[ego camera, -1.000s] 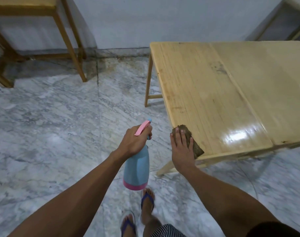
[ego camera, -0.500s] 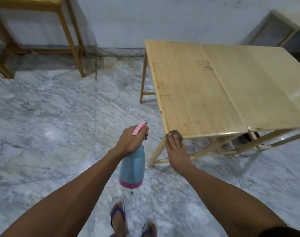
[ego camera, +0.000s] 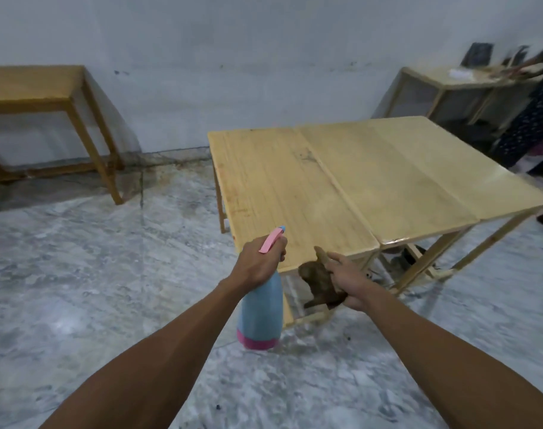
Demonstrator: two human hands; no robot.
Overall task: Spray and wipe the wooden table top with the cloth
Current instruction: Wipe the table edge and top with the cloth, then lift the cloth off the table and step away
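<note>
Table [ego camera: 341, 187] is awaiting another pass, cloth [ego camera: 318, 278] off it.
Left hand [ego camera: 257, 264] is gripping bottle [ego camera: 260, 314]; right hand [ego camera: 347, 281] is clutching cloth.

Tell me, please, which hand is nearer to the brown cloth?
Right. The right hand holds the brown cloth at the table's near edge; the left hand grips the spray bottle just left of the cloth.

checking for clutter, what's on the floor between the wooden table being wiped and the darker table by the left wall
Nothing: the head view shows only bare marble floor between the wooden table and the darker table.
</note>
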